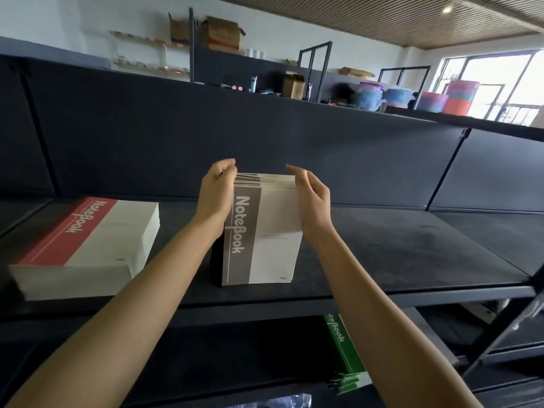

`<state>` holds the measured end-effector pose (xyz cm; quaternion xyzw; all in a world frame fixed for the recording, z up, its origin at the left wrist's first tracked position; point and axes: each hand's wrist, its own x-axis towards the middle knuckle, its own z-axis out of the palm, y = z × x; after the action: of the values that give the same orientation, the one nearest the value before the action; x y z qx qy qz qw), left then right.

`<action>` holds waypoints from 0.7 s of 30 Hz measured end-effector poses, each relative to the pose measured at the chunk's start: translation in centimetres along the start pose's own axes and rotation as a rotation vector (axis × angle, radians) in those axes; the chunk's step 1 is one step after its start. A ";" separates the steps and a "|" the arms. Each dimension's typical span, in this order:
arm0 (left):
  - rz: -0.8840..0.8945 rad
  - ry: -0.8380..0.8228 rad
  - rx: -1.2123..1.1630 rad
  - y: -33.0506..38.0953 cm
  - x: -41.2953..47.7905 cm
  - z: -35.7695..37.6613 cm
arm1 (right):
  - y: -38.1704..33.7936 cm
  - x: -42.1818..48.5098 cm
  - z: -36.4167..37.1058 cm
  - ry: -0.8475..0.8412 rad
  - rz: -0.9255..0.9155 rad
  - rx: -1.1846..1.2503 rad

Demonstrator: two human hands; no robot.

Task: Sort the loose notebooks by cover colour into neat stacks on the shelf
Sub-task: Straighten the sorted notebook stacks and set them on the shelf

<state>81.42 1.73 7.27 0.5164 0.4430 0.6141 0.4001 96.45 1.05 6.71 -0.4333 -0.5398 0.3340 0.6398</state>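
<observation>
Grey notebook stack [273, 231] stands upright on its lower edge at the middle of the dark shelf [397, 248], covers facing the camera. Left hand [216, 195] grips its upper left edge, fingers curled over the top. Right hand [312, 198] presses flat against the right side, fingers extended. Red notebook stack [88, 242] lies flat to the left, apart. Green notebooks [338, 348] lie on the tier below.

— Where's the light from?
— Mostly the window [497, 81] at right, blown out white; a small ceiling lamp [447, 9] too
— Sharp?
— Centre is; the red notebook stack [82, 245] smears at its near corner, the shelf [382, 254] lines bow at the edges, lower tier dim
</observation>
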 end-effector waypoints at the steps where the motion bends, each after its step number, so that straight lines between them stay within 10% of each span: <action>1: 0.015 0.021 0.013 0.0 0.1 0.0 | 0.0 -0.1 0.0 0.035 -0.022 -0.025; 9: -0.060 0.001 0.007 1.3 0.2 -0.8 | -0.8 0.1 -0.2 0.088 0.015 -0.118; 15: -0.099 -0.082 -0.290 -0.1 -1.4 -0.6 | 0.2 -0.7 -0.8 -0.129 0.315 0.238; 21: -0.032 -0.131 -0.236 -1.4 -0.9 -0.8 | 2.7 -0.7 -2.0 -0.259 0.168 0.228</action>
<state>80.78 1.18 5.61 0.4973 0.3488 0.6205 0.4960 98.37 1.13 3.91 -0.3550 -0.5382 0.4984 0.5796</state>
